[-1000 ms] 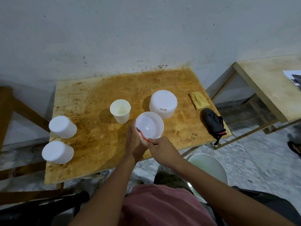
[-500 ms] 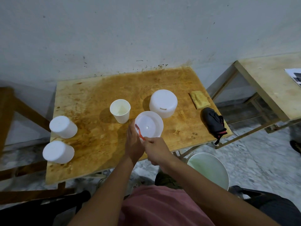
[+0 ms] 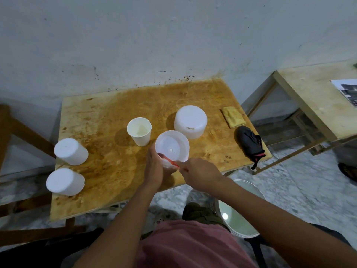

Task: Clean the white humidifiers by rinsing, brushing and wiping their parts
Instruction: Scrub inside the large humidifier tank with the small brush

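Note:
My left hand (image 3: 154, 167) grips the near side of an open white humidifier tank (image 3: 173, 146), tilted with its mouth toward me, at the front of the wooden table (image 3: 100, 120). My right hand (image 3: 199, 174) holds a red toothbrush (image 3: 170, 161) whose head is inside the tank against its near inner wall. A white humidifier cover (image 3: 190, 121) stands just behind the tank. Two more white humidifiers stand on the table's left edge, one further back (image 3: 71, 151) and one nearer (image 3: 65, 181).
A white paper cup (image 3: 139, 130) with liquid stands left of the tank. A folded yellow cloth (image 3: 232, 116) and a black cloth (image 3: 250, 143) lie at the table's right edge. A basin of water (image 3: 238, 215) sits on the floor by my knee. A second table (image 3: 316, 101) stands right.
My right hand has shifted slightly right and back with the toothbrush, whose head has slid along the tank's inner wall. My left hand still holds the tank in the same place.

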{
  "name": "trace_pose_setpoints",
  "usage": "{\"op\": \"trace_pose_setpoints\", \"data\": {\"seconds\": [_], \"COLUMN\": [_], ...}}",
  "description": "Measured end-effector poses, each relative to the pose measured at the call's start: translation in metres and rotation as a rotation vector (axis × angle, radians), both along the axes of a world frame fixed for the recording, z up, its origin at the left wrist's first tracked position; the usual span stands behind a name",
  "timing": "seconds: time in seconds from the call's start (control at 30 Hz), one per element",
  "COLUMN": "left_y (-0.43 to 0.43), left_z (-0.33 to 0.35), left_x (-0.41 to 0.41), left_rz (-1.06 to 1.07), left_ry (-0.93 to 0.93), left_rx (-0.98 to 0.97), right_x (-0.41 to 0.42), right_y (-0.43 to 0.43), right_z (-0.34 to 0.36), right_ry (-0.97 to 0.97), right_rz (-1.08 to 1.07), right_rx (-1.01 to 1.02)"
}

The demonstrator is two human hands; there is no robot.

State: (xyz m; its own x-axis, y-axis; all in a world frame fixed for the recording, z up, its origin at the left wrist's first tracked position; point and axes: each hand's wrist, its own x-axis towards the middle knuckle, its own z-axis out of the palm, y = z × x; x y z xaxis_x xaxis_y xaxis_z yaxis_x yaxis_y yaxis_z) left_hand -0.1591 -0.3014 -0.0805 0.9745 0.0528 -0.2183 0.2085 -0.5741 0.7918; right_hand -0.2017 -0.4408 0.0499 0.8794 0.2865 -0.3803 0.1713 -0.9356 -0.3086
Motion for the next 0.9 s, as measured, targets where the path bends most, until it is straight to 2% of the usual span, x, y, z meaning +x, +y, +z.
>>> {"op": "trace_pose_setpoints", "data": {"seconds": [0.07, 0.13, 0.23, 0.3, 0.4, 0.5, 0.63, 0.77, 0.83, 0.9], "left_y": [0.001, 0.003, 0.0, -0.003, -0.001, 0.003, 0.003, 0.004, 0.003, 0.002], "left_z": [0.0, 0.002, 0.014, 0.018, 0.019, 0.011, 0.001, -0.005, -0.009, -0.009], "left_x": [0.001, 0.001, -0.002, -0.001, -0.002, -0.001, 0.003, 0.006, 0.005, 0.005], "left_rz": [0.022, 0.025, 0.155, 0.208, 0.166, 0.094, 0.1, 0.028, 0.075, 0.113], "left_ry": [0.013, 0.018, 0.087, 0.108, 0.095, 0.103, 0.118, 0.049, 0.069, 0.069], "left_rx": [-0.07, -0.199, -0.505, -0.607, -0.566, -0.386, -0.412, -0.216, -0.333, -0.372], "right_x": [0.008, 0.02, 0.031, 0.034, 0.038, 0.038, 0.036, 0.036, 0.034, 0.033], "right_y": [-0.004, -0.009, -0.014, -0.014, -0.014, -0.011, -0.008, -0.007, -0.007, -0.009], "right_z": [0.004, 0.006, 0.011, 0.012, 0.007, 0.004, 0.002, 0.002, 0.004, 0.007], "right_ry": [-0.097, -0.141, -0.102, -0.079, -0.132, -0.022, -0.076, 0.01, -0.058, -0.045], "right_rz": [0.136, 0.119, 0.087, 0.1, 0.089, 0.054, 0.016, 0.0, -0.006, -0.016], "right_rx": [-0.244, -0.347, -0.359, -0.348, -0.359, -0.3, -0.333, -0.282, -0.313, -0.289]}}
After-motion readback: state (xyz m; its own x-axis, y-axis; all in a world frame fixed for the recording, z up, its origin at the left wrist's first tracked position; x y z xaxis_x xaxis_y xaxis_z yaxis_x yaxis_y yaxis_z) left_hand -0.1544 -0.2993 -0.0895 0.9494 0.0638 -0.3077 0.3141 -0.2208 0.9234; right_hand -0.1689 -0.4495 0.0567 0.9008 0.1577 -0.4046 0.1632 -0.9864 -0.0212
